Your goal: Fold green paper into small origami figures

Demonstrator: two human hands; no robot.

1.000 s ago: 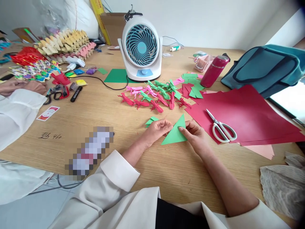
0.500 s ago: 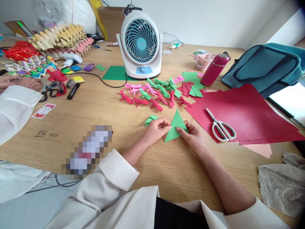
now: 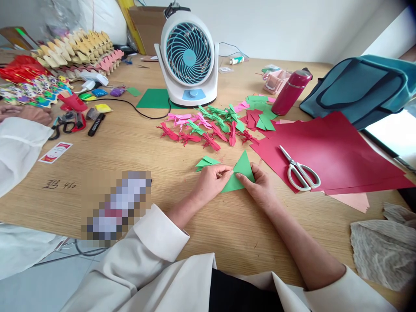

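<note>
Between my hands is a triangle of folded green paper (image 3: 243, 170), one corner pointing away from me. My left hand (image 3: 212, 181) pinches its left edge between thumb and fingertips. On the right side my right hand (image 3: 258, 182) grips it, thumb on top and fingers behind. Just beyond my left hand lie some folded green paper pieces (image 3: 206, 162). Farther back, several folded paper figures in red (image 3: 210, 141), green (image 3: 218, 118) and pink (image 3: 182, 119) are spread on the table.
Scissors (image 3: 299, 170) rest on large red sheets (image 3: 328, 147) at the right. A red bottle (image 3: 290, 93) and teal bag (image 3: 354, 91) stand behind. A fan (image 3: 190, 56) is at the back. Another person's sleeve (image 3: 24, 138) and hands are at the left, near a black marker (image 3: 96, 125).
The green triangle has tilted slightly, its top corner shifting right, and my left fingers have come farther over its left edge. The whole view has shifted a little.
</note>
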